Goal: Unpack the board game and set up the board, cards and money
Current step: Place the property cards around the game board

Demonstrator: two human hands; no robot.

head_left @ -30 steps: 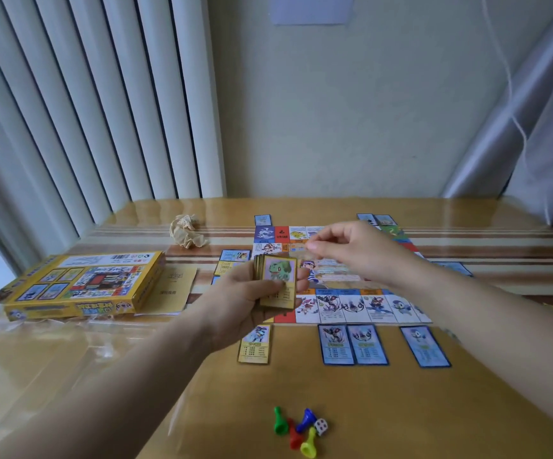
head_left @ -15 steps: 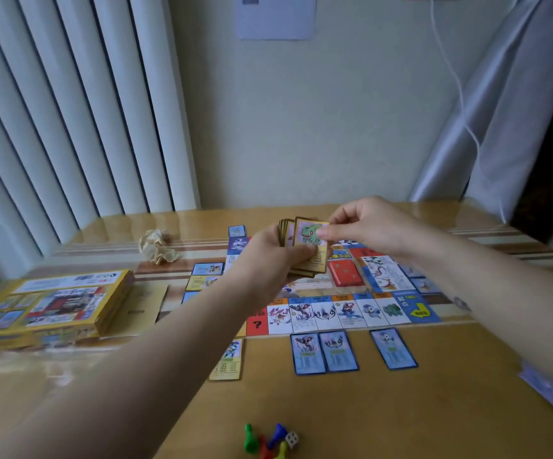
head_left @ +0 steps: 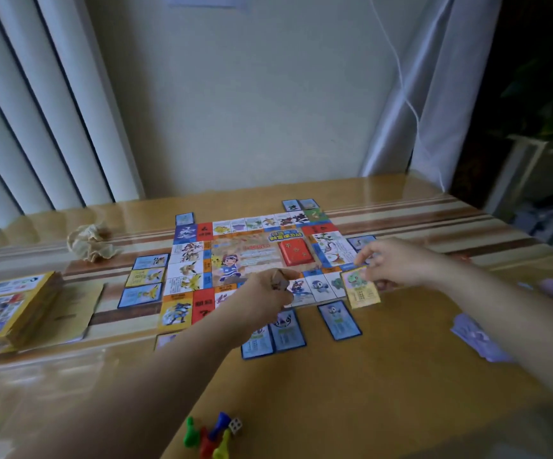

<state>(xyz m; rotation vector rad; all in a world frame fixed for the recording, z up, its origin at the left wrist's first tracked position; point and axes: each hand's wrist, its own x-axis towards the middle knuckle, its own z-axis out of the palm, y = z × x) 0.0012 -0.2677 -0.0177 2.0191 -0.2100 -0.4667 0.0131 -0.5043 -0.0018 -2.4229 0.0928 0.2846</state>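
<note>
Right hand [head_left: 397, 260] is pinching a yellow-bordered card [head_left: 360, 289] by its top edge, at the near right corner of the game board [head_left: 255, 256]. Left hand [head_left: 263, 293] is gripping the card deck [head_left: 279, 282] with curled fingers above the board's near edge.

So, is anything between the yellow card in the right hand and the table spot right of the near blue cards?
Nothing visible. The right hand pinches the yellow card at the board's near right corner; the table beside the nearest blue card is bare wood.
</note>
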